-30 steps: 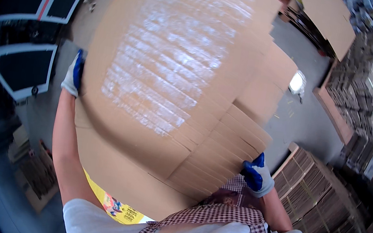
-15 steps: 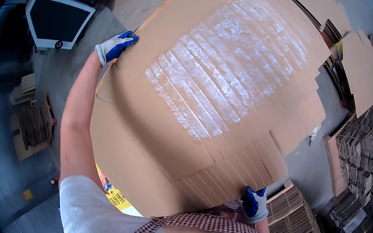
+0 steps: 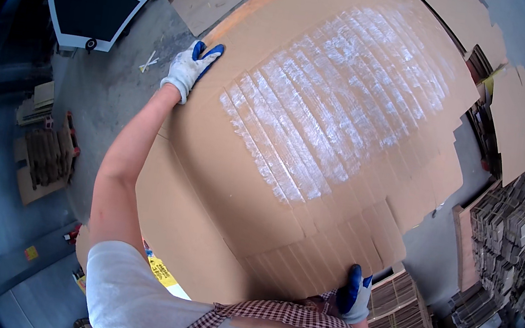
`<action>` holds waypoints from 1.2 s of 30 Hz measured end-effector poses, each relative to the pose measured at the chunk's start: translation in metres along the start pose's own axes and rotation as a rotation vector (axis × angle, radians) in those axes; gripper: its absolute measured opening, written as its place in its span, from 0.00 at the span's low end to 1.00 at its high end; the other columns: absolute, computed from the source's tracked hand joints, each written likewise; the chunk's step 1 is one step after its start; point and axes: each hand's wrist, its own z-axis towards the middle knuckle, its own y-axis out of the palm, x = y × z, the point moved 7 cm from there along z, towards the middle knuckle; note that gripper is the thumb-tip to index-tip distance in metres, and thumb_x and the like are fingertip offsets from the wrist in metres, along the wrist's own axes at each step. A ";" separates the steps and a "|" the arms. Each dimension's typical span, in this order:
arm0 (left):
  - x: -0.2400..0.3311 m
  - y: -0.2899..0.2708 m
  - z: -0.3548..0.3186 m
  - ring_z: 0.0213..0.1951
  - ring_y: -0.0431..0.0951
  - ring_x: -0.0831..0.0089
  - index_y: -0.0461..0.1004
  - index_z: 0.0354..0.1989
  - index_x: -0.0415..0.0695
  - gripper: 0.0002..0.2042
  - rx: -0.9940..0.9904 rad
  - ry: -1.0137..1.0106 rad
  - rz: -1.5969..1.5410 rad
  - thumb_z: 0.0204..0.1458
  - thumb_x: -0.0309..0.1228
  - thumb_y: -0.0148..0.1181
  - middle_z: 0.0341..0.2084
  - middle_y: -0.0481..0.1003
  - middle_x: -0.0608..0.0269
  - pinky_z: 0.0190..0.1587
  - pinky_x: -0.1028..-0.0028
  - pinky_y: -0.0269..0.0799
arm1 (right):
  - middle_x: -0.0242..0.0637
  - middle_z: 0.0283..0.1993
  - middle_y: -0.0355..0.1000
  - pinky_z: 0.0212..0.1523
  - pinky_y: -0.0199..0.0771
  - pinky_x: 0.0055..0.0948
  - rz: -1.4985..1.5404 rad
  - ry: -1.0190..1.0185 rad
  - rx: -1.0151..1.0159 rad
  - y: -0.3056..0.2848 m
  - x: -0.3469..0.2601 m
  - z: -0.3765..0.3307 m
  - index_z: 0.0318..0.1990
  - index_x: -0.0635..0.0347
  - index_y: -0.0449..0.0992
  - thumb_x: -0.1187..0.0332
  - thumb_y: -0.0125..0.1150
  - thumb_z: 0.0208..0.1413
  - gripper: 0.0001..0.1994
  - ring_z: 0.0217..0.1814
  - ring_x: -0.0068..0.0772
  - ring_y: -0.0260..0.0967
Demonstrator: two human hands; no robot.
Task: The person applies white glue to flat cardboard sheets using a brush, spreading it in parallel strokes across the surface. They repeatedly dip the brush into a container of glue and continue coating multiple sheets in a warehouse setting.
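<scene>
Cardboard sheets (image 3: pixel 320 132) between left hand (image 3: pixel 190 68) and right hand (image 3: pixel 354 296)

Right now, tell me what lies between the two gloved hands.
In the head view, only the stack of flat cardboard sheets spans from left hand to right hand.

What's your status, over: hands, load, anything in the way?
Left hand grips far edge of cardboard stack. Right hand grips near edge. Bundled cardboard piles close on the right.
</scene>
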 end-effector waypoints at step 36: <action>-0.106 -0.073 -0.185 0.56 0.73 0.54 0.71 0.57 0.36 0.36 0.317 -0.707 0.054 0.53 0.58 0.57 0.53 0.74 0.47 0.58 0.67 0.65 | 0.34 0.51 0.73 0.52 0.71 0.26 1.142 0.667 -0.614 -0.099 0.034 0.220 0.58 0.65 0.69 0.64 0.59 0.64 0.20 0.52 0.23 0.68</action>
